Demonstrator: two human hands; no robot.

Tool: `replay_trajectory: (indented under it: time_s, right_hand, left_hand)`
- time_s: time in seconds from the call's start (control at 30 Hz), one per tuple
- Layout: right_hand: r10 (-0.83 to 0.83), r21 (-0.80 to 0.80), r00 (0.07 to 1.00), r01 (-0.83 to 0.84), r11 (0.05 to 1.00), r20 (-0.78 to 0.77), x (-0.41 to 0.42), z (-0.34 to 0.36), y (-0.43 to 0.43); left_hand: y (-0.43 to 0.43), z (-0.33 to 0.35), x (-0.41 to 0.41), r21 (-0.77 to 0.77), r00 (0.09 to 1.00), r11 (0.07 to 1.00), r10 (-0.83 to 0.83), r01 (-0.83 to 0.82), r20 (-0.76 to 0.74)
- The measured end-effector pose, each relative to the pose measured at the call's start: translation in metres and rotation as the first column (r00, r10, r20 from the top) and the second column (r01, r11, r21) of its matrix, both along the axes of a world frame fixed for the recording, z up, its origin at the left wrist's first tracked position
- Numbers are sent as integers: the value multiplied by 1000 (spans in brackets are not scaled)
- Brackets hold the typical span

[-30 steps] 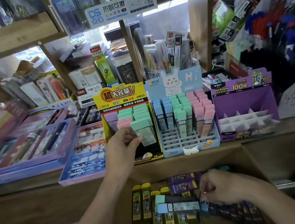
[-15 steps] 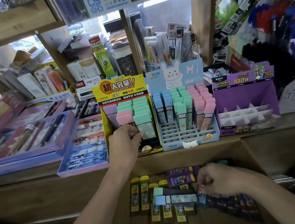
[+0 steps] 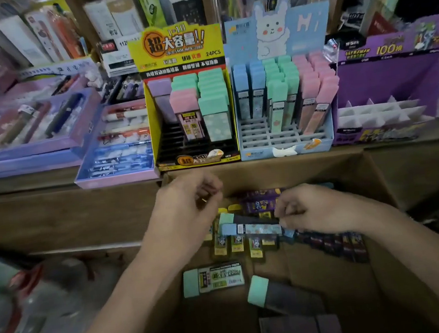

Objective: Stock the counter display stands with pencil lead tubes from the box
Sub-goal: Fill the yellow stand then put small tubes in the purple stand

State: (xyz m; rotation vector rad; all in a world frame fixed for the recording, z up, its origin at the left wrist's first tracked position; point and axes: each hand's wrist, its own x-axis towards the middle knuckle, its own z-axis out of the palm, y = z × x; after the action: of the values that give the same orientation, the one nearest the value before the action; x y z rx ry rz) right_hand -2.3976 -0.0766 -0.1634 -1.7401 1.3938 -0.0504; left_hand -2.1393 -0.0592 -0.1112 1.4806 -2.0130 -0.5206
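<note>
The cardboard box is sitting below the counter with loose lead tubes lying in it. Above it, the yellow stand and blue stand are standing part-filled, front slots vacant; the purple stand is showing only bare dividers. The left hand is hovering over the box, fingers loosely curled, apparently holding nothing. The right hand is pinching one end of a blue-capped tube lying atop the pile. Judgement: a pick-up is under way. The next move is calling for lifting that tube clear and seating it upright in a vacant blue-stand slot.
</note>
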Motion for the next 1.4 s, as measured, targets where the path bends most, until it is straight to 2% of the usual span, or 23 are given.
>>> replay_trajectory:
  time_s: [0.13,0.33,0.4,0.53,0.8,0.97,1.1,1.23,1.33,1.4]
  right_hand:
    - [116,5,987,-116,993,-112,13,11,19]
    - [256,172,945,-223,960,-205,27,9,57]
    - [268,179,937,-231,956,-224,29,7,65]
    - [303,183,930,-267,946,-208,35,-1,78]
    - [279,121,943,-260,958,-180,41,-34,94]
    - [272,169,945,-242,955,-180,40,-39,92]
    - [266,129,949,-247,960,-170,40,-44,100]
    - [294,221,941,-256,941,-165,40,-30,94]
    - [291,262,950,-255,931,-112,35,-17,86]
    - [208,279,977,-189,942,-42,28,-10,79]
  left_hand:
    - [22,-26,8,367,992,930,-53,9,110]
    - [37,-44,14,671,925,734,-175,-107,339]
    - [40,-48,12,688,889,714,-222,-130,399]
    - [43,-54,5,643,817,754,-282,-135,502]
    - [50,-63,-3,651,742,753,-379,-102,554]
    - [52,-64,0,684,735,726,-427,-69,527]
    - [51,-64,3,717,743,696,-467,-25,479]
    - [50,-64,5,778,771,629,-488,-16,410]
    - [48,-60,9,803,802,596,-483,8,351]
    - [47,-57,13,788,837,616,-444,25,320]
